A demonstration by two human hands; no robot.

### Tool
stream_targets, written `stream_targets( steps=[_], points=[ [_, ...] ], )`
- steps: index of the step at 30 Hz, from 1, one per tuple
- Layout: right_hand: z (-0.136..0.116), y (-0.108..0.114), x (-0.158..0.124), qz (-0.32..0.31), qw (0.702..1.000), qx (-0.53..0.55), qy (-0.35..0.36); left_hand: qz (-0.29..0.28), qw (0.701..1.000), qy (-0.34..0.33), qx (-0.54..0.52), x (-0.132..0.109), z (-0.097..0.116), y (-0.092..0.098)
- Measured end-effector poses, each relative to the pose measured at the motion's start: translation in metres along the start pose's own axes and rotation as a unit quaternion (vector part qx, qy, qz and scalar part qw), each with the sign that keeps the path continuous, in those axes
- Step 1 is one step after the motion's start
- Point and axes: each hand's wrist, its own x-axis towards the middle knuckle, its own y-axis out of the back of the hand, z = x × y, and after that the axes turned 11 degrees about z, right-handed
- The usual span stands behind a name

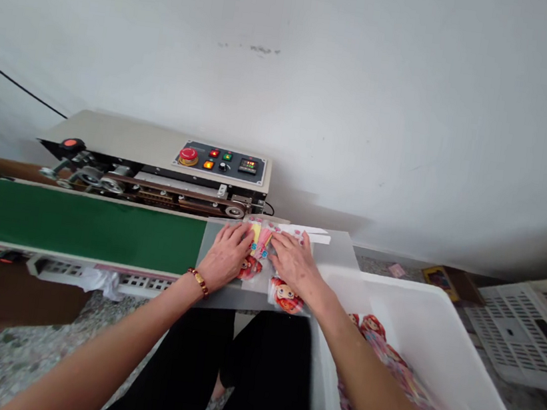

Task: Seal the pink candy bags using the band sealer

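In the head view, a clear plastic packet [262, 238] with a pink and yellow dress print and a red-haired cartoon figure lies flat before the sealing machine. Over its left side rests my left hand [227, 253], fingers stretched out and their tips on the plastic. My right hand [294, 258] lies on the packet's right side with fingers extended and thumb raised. Below that palm sits a second packet with a red-haired cartoon head [286, 295]. White strips [317, 237] show beyond my right fingers. Both packets lie on a translucent sheet [335, 250].
A band sealer [159, 156] with a lit control panel and red stop button stands against the wall. Its green conveyor belt [79, 223] runs leftward. At right is a white tub [422, 298] of similar packets, with a white crate [530, 326] beyond. A brown box [33, 301] sits below left.
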Motion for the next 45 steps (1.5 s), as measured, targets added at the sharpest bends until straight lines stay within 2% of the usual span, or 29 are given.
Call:
stream_targets(
  steps=[6, 9, 12, 15, 18, 20, 22, 23, 25, 27, 29, 31, 34, 37, 40, 42, 45],
  points=[
    [-0.004, 0.005, 0.005, 0.004, 0.999, 0.032, -0.029, -0.02, 0.999, -0.022, 0.016, -0.005, -0.006, 0.003],
    [-0.008, 0.003, 0.007, 0.024, 0.999, 0.026, -0.008, -0.026, 0.999, -0.01, 0.025, -0.004, -0.007, 0.005],
    [-0.011, 0.003, 0.009, 0.018, 1.0, 0.009, 0.015, -0.029, 0.999, -0.001, 0.023, -0.004, -0.012, 0.007],
    [-0.012, 0.003, 0.011, 0.008, 1.0, -0.017, 0.025, -0.036, 0.999, -0.004, 0.025, -0.008, -0.026, 0.013],
    [-0.012, -0.001, 0.015, 0.02, 0.998, -0.027, 0.046, -0.05, 0.997, -0.009, 0.053, -0.017, -0.05, 0.027],
    [-0.012, -0.005, 0.02, 0.025, 0.998, -0.02, 0.062, -0.039, 0.996, 0.003, 0.086, -0.025, -0.065, 0.039],
    [-0.012, -0.01, 0.025, 0.012, 0.997, -0.003, 0.08, -0.007, 0.992, 0.031, 0.121, -0.028, -0.07, 0.048],
    [-0.013, -0.011, 0.028, 0.002, 0.996, 0.008, 0.087, 0.008, 0.991, 0.037, 0.129, -0.028, -0.068, 0.05],
    [-0.013, -0.011, 0.031, -0.017, 0.995, 0.028, 0.094, 0.015, 0.994, 0.008, 0.108, -0.023, -0.053, 0.046],
    [-0.012, -0.007, 0.032, -0.024, 0.996, 0.038, 0.08, -0.003, 0.997, -0.053, 0.058, -0.016, -0.032, 0.033],
    [-0.008, 0.0, 0.03, -0.015, 0.998, 0.039, 0.055, -0.019, 0.996, -0.082, 0.023, -0.009, -0.012, 0.018],
    [0.0, 0.008, 0.025, 0.003, 0.999, 0.027, 0.029, -0.015, 0.998, -0.063, 0.02, -0.006, 0.0, 0.005],
    [0.012, 0.015, 0.014, 0.018, 1.0, -0.002, 0.006, -0.006, 0.999, -0.03, 0.028, -0.007, 0.002, -0.001],
    [0.021, 0.016, -0.001, 0.013, 1.0, -0.022, 0.003, -0.009, 0.999, -0.02, 0.029, -0.01, -0.01, 0.004],
    [0.021, 0.013, -0.013, 0.0, 1.0, -0.028, 0.009, -0.006, 0.999, -0.014, 0.033, -0.013, -0.03, 0.016],
    [0.017, 0.012, -0.013, -0.008, 0.999, -0.028, 0.016, -0.003, 0.999, -0.012, 0.043, -0.019, -0.048, 0.027],
    [0.004, 0.008, 0.002, -0.021, 0.999, -0.024, 0.032, -0.001, 0.998, 0.001, 0.069, -0.03, -0.074, 0.047]
  ],
)
